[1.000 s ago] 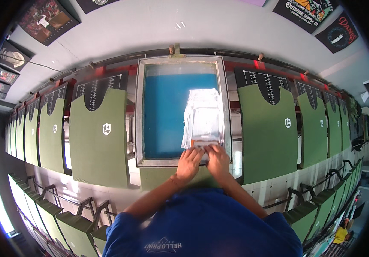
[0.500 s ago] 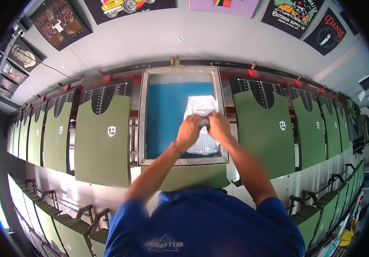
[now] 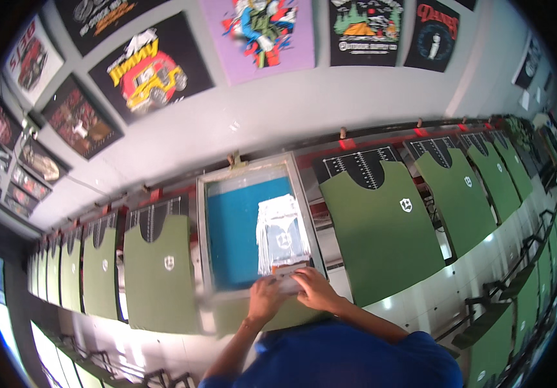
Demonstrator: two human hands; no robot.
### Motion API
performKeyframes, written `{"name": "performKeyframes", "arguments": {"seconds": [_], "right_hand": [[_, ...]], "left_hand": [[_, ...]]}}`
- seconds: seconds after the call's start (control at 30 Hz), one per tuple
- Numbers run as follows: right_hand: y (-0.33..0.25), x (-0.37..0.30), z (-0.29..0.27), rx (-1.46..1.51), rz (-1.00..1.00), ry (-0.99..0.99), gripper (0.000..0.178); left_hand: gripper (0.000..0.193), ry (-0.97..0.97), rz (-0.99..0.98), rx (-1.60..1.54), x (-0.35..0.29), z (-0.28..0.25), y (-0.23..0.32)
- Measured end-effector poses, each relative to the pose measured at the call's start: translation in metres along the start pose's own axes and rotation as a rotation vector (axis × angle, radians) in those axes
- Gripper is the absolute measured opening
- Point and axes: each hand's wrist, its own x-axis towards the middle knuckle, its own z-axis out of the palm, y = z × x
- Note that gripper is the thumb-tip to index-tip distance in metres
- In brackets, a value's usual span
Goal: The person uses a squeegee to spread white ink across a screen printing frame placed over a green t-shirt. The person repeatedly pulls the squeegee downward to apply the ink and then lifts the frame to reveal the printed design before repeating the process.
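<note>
Along the left edge of the frame a row of green shirts (image 3: 100, 271) lies flat on printing boards, each with a small white crest on the chest, curving away toward the lower left. The nearest of them, a green shirt (image 3: 162, 271), sits just left of centre.

At centre stands the printing screen (image 3: 251, 226), a pale metal frame around blue mesh, with a whitish patch of ink covering the right half of the mesh. At its lower edge, just below centre, both hands grip the squeegee (image 3: 289, 269), a pale bar lying across the bottom of the inked patch. The left hand (image 3: 266, 299) curls over the bar's left end with fingers pressed together; the right hand (image 3: 315, 288) wraps its right end, fingers likewise close and bent over the top. The person's blue shirt fills the bottom centre.

Right of the screen lies a larger green shirt (image 3: 385, 229) under a black neck guide with white ruler marks, and more green shirts (image 3: 469, 194) recede toward the upper right.

Across the top, printed sample shirts (image 3: 262, 35) hang on the grey wall.
</note>
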Motion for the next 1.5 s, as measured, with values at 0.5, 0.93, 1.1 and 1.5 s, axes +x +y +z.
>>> {"name": "performKeyframes", "arguments": {"seconds": [0.5, 0.93, 1.1, 1.5], "right_hand": [[0.087, -0.018, 0.069, 0.651, 0.77, 0.618, 0.052], [0.11, -0.091, -0.077, 0.652, 0.883, 0.618, 0.043], [0.166, -0.147, -0.191, 0.642, 0.9, 0.611, 0.043], [0.303, -0.197, -0.319, 0.718, 0.832, 0.659, 0.043]], "left_hand": [[0.048, 0.211, -0.72, -0.173, -0.06, -0.028, -0.228], [0.032, 0.356, -0.773, -0.558, -0.044, 0.008, -0.09], [0.038, 0.353, -0.903, -0.735, -0.003, 0.084, 0.028], [0.042, 0.273, -0.909, -0.706, 0.12, 0.179, 0.176]]}}
